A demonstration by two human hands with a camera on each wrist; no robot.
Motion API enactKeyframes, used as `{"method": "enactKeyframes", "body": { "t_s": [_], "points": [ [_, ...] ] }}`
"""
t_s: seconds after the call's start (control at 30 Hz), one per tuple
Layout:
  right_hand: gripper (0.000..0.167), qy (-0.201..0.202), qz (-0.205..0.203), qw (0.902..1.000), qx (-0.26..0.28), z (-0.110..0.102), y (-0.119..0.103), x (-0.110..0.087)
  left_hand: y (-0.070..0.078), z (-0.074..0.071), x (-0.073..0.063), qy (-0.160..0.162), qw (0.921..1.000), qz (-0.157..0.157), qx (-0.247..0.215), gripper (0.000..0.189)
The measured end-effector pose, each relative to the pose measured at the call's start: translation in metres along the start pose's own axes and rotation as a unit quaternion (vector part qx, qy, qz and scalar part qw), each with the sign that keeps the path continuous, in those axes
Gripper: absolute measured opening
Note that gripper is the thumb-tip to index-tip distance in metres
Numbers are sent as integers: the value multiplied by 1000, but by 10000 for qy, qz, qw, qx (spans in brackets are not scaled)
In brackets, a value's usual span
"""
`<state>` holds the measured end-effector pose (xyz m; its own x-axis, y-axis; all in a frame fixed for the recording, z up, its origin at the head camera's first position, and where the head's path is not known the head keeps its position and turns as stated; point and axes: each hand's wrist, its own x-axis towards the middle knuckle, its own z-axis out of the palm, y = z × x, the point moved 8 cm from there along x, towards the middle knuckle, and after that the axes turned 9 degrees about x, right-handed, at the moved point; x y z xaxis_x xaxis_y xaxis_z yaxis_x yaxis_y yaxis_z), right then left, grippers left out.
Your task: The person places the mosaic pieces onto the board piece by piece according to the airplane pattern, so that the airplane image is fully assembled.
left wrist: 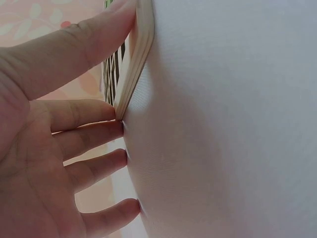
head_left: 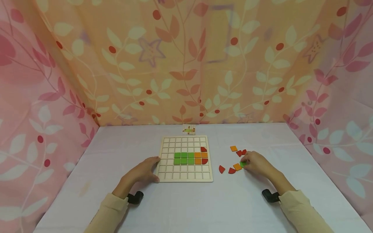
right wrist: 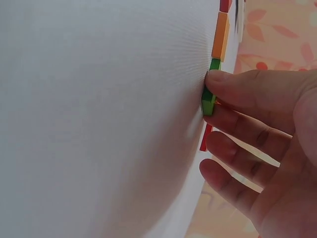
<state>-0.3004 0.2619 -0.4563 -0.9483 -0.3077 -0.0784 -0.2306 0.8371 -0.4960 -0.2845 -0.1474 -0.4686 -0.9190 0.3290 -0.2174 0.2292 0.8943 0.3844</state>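
Observation:
A wooden grid board [head_left: 172, 176] lies on the table, with green and orange square tiles and red quarter-circle tiles in its cells. My left hand [head_left: 142, 170] touches the board's left edge; in the left wrist view the thumb lies on the board's rim [left wrist: 138, 54] while the other fingers reach out fairly straight. Right of the board, my right hand [head_left: 259, 164] pinches a green tile [right wrist: 210, 96] between thumb and index finger, low at the tabletop. Beside that tile lies an orange square tile [head_left: 237, 167]. Red quarter-circle tiles [head_left: 231, 171] are scattered around it.
Behind the board is a small pattern card [head_left: 189, 129] with a coloured figure on a grid. Another orange tile [head_left: 233, 148] lies farther back among the loose pieces. Patterned curtains [head_left: 186, 81] enclose the white-covered table [head_left: 122, 139] at the back and sides.

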Motion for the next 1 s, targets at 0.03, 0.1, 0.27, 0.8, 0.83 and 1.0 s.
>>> {"method": "enactKeyframes", "body": {
  "t_s": [0.03, 0.1, 0.27, 0.8, 0.83, 1.0],
  "points": [
    [20, -6, 35, 10000, 13, 0, 1, 0, 0, 0, 0, -2, 10000, -1, 13, 88],
    [20, -28, 94, 9999, 37, 1, 2, 0, -1, 1, 0, -5, 10000, -6, 26, 88],
    [23, -63, 183, 9997, 139, -2, 3, -1, 0, 1, 1, -11, 10000, -10, 9, 88],
    [19, 241, -434, 9961, 734, -4, -11, 7, -3, 0, -1, -37, 10000, -15, 16, 89],
    [18, 254, -486, 9956, 759, -4, -13, 8, -3, 0, -2, -52, 10000, -10, -2, 89],
    [18, 226, -508, 9933, 1011, -2, -21, 15, -4, 2, -2, -85, 10000, -24, -13, 91]
  ]
}}
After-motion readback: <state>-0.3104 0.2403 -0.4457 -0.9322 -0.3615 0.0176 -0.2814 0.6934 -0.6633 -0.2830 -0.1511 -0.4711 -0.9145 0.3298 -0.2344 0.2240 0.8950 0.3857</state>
